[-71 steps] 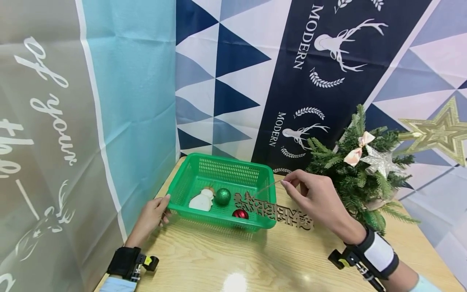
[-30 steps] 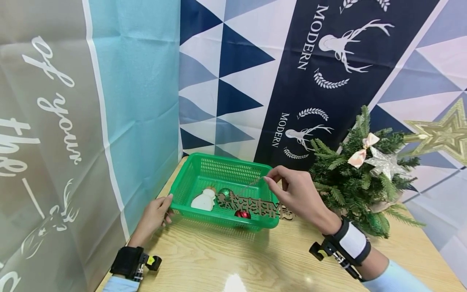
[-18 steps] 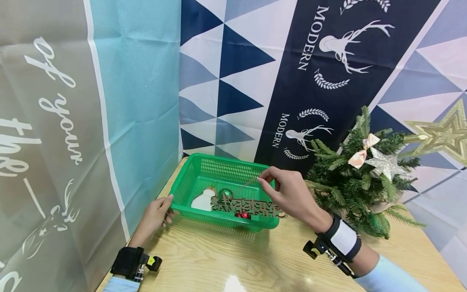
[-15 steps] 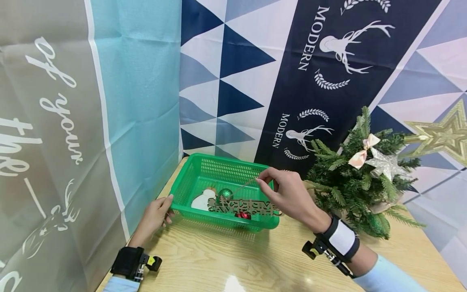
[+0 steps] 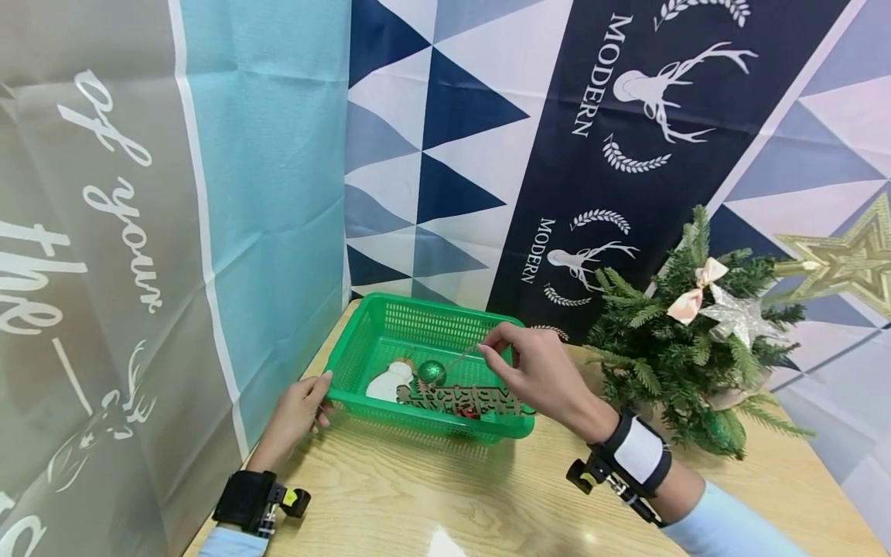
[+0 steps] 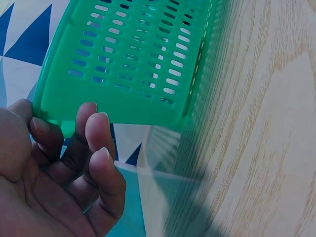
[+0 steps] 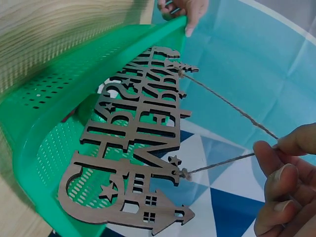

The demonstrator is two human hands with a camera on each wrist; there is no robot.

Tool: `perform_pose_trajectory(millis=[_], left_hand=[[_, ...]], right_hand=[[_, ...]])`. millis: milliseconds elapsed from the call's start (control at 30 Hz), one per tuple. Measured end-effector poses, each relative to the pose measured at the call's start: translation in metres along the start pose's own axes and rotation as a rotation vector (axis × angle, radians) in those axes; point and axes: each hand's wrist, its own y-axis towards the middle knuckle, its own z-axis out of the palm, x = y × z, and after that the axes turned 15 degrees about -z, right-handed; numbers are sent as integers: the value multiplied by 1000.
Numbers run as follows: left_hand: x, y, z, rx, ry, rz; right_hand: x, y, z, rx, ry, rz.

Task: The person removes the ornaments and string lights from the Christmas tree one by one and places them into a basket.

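Note:
My right hand (image 5: 539,371) pinches the thin cord (image 7: 229,104) of a cut-out wooden "Merry Christmas" sign (image 7: 136,219) between thumb and finger. Tilted, the sign hangs from the cord at the front right of a green plastic basket (image 5: 411,413); whether it touches the basket floor I cannot tell. My left hand (image 5: 295,408) grips the basket's rim at its front left corner, thumb on top. Inside the basket lie a white snowman ornament (image 5: 390,381), a glittery green ball (image 5: 431,373) and a red ball (image 5: 468,415), the last partly hidden behind the sign.
On the right of the wooden table (image 5: 390,487) stands a small Christmas tree (image 5: 647,352) with a pink bow (image 5: 689,302), a silver star (image 5: 742,316) and a large gold star (image 5: 845,259). Patterned cloth (image 5: 459,186) hangs close behind the basket.
My right hand has moved left, carrying the sign from past the basket's right end to over its inside, then slightly lower. My left hand has stayed on the rim.

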Motion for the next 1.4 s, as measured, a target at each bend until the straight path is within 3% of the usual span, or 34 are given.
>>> perform_pose_trajectory(millis=[267,900,1400], left_hand=[[-1,-1,-1,16,-17,-28],[-4,3,0,-29,-11,-36],[-5,2,0,-14,-11,-28]], right_hand=[[2,2,7,7,29,-16],[8,8,24,42,66,-1],[10,2,38,92,115,30]])
